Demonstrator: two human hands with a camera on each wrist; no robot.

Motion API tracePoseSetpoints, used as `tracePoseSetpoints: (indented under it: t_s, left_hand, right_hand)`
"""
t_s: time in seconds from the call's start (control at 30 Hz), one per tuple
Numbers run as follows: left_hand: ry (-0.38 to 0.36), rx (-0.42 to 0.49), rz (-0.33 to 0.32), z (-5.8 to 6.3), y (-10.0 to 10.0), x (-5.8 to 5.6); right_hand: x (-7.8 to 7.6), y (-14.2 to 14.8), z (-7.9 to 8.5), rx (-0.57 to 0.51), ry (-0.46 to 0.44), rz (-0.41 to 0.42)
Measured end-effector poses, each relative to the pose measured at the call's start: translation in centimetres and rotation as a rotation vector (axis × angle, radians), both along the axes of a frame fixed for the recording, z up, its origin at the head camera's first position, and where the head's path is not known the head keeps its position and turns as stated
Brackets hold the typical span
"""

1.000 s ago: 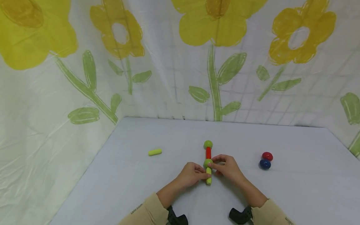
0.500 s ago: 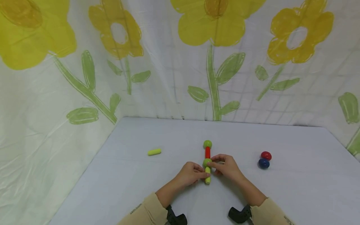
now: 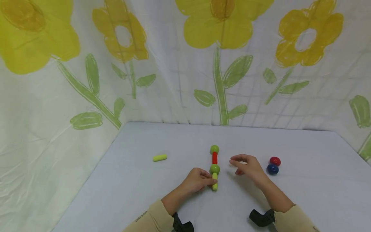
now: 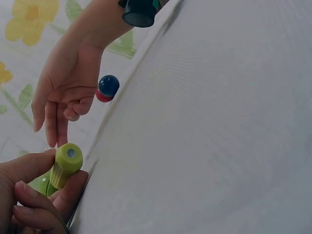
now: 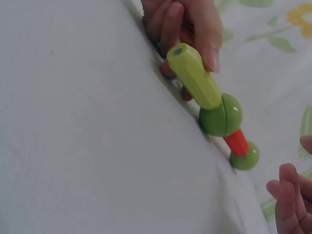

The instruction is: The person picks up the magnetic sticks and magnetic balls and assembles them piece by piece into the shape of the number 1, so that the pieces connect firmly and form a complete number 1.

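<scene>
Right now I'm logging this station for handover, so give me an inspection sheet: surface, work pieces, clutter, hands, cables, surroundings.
Surface: pale table, smooth-looking.
Work pieces: held yellow-green stick, near green ball, red stick and far green ball, in one line.
Clutter: loose yellow-green stick at left; red ball and blue ball close together at right.
Hands: left hand pinches the held yellow-green stick; right hand, fingers loosely bent, holds nothing.
Cables: nothing seen.
Surroundings: flower-print sheet behind the table.
</scene>
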State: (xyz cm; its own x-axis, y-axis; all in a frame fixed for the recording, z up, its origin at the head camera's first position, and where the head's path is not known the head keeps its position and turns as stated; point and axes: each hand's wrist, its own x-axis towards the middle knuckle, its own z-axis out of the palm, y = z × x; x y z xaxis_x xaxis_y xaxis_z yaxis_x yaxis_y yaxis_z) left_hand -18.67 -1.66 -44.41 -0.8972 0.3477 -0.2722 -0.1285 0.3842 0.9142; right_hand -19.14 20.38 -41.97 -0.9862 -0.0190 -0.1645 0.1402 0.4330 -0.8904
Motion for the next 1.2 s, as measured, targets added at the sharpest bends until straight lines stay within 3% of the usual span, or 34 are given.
tracePoseSetpoints:
  t_s: [0.5,0.83,1.2]
  left_hand:
    - [0.004,0.002,-0.003,-0.1,0.0,-0.1]
    - [0.021,-0.005,-0.006,-0.4,0.0,-0.2]
    - [0.012,-0.005,-0.006,-0.3,-0.1,-0.1]
  right_hand:
    - [1.9,4.4,1.3,0.058,0.081,-0.001]
    - [3.1,6.8,1.3,0.103,0.1,-0.051]
    - [3.7,9.6,1.2,0.059,0.154,-0.14]
